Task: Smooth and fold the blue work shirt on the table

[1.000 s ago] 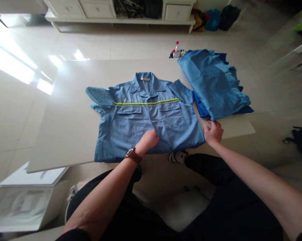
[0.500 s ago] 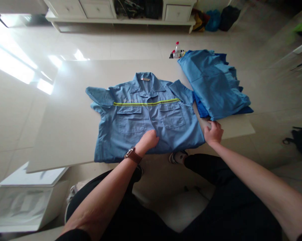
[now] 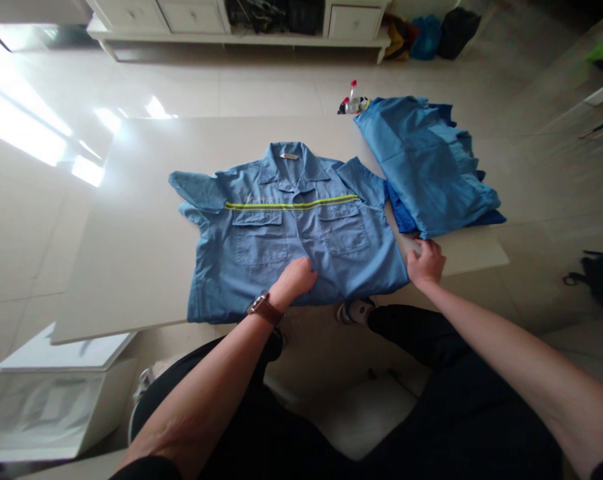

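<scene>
A blue short-sleeved work shirt (image 3: 261,237) lies front up across the table, collar away from me, with a yellow-green stripe over two flap pockets. My left hand (image 3: 297,279), a watch on its wrist, is closed on the lower front of the shirt near the button line. Beside the shirt's right lower corner, at the table's near edge, my right hand (image 3: 427,265) has its fingers curled together. Whatever it grips is hidden. Just beyond that hand sits a pile of folded blue garments (image 3: 426,167), lighter blue on top and darker blue beneath.
The pale table (image 3: 131,220) reaches out to the left of the shirt. A bottle with a red cap (image 3: 352,99) shows behind its far edge. On the floor at lower left is a white box (image 3: 46,407). A white cabinet (image 3: 196,20) and bags (image 3: 425,37) are at the back.
Both hands and the shirt stay in place. Only the view shifts very slightly.
</scene>
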A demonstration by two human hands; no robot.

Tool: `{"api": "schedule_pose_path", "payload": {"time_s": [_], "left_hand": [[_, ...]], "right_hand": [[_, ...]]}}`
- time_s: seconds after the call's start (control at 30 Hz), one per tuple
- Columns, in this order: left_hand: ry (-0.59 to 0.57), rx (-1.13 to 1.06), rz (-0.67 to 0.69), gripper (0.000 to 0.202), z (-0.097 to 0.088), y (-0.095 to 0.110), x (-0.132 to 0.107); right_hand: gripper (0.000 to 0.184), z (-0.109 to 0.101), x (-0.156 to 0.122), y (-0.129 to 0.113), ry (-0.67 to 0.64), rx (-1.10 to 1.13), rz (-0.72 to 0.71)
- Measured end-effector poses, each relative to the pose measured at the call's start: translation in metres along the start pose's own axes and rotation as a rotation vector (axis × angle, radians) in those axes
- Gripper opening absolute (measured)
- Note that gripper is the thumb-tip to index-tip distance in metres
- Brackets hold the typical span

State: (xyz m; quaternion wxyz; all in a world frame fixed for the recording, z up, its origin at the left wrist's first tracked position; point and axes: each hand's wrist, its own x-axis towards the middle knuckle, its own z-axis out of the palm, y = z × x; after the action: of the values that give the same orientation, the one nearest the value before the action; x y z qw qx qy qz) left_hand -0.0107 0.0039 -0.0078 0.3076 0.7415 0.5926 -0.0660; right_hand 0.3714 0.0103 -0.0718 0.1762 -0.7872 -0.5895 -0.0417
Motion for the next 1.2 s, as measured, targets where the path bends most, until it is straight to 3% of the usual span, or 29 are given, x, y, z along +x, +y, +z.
{"api": "schedule_pose_path", "payload": {"time_s": [1.2], "left_hand": [[0.001,-0.029,-0.010,0.022,-0.0013,0.0000,-0.0009]], "right_hand": [[0.042,0.0001,-0.0011,-0.0010,-0.007,0.016,0.011]]}}
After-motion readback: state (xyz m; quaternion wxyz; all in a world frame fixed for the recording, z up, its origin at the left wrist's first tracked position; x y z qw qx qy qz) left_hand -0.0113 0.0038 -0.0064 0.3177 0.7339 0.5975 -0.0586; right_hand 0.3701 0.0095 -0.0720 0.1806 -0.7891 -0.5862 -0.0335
